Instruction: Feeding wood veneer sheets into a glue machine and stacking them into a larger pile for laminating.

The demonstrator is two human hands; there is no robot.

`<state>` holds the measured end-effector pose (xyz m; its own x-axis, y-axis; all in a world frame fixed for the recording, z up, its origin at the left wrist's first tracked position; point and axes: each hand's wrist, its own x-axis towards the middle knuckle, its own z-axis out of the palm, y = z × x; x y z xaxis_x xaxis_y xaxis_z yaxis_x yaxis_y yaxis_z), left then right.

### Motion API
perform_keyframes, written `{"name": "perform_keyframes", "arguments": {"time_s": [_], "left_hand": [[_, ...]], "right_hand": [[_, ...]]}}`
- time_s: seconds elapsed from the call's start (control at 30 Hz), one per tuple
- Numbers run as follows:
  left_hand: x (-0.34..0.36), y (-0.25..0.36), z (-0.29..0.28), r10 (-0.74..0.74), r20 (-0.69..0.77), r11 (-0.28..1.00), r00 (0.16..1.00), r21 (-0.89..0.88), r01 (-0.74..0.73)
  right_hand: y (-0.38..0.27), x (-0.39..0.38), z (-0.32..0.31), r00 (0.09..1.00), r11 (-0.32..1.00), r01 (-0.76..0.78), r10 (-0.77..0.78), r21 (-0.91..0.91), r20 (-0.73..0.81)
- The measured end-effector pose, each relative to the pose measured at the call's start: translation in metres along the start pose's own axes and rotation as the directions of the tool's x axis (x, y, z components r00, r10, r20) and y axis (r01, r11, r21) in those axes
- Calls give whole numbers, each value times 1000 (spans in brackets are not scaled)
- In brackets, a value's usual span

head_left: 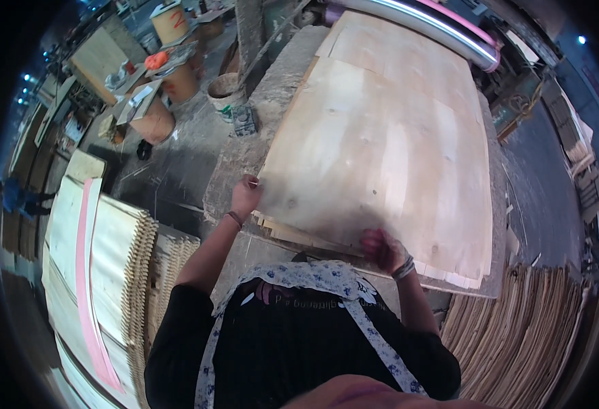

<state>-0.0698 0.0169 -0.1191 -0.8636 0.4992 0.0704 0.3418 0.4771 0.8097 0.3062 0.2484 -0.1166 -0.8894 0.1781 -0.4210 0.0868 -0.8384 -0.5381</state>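
Both hands are working at the near end of a big pale wood sheet (374, 143), going by the head view. Left hand (246, 193) is sitting at the sheet's left edge, close to the near corner, fingers curled in and looking like they're pinching that edge. Right hand (386, 249) is resting by the near edge, right of the middle, fingers bunched and blurry with a pinkish-red patch over them. Can't tell if it's actually gripping the wood or just touching it, or what the red bit is. The left wrist is wearing a thin dark band (234, 218), and a few bracelets (403, 268) are circling the right one.

As for the sheet, it's lying flat-ish on a dusty grey desk (279, 85) right in front of the person, with other sheet edges (293, 234) peeking out under its near left side. Its long axis is running away from the body, leaning a little left toward the top, and the far end is pointing at a shiny metal roller (419, 24). Short near edge is facing the apron (306, 276).

Stacked panels (64, 232) with a pink strip (85, 273) are standing off to the left, and a thick veneer pile (511, 334) is filling the lower right.
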Motion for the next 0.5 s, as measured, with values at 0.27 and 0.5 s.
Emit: {"name": "perform_keyframes", "arguments": {"time_s": [0.27, 0.5], "left_hand": [[8, 59, -31, 147, 155, 807, 977, -590, -27], [16, 72, -50, 210, 116, 680, 971, -730, -60]], "right_hand": [[40, -49, 4, 965, 977, -193, 205, 90, -163], [36, -49, 25, 951, 903, 276, -205, 330, -233]]}}
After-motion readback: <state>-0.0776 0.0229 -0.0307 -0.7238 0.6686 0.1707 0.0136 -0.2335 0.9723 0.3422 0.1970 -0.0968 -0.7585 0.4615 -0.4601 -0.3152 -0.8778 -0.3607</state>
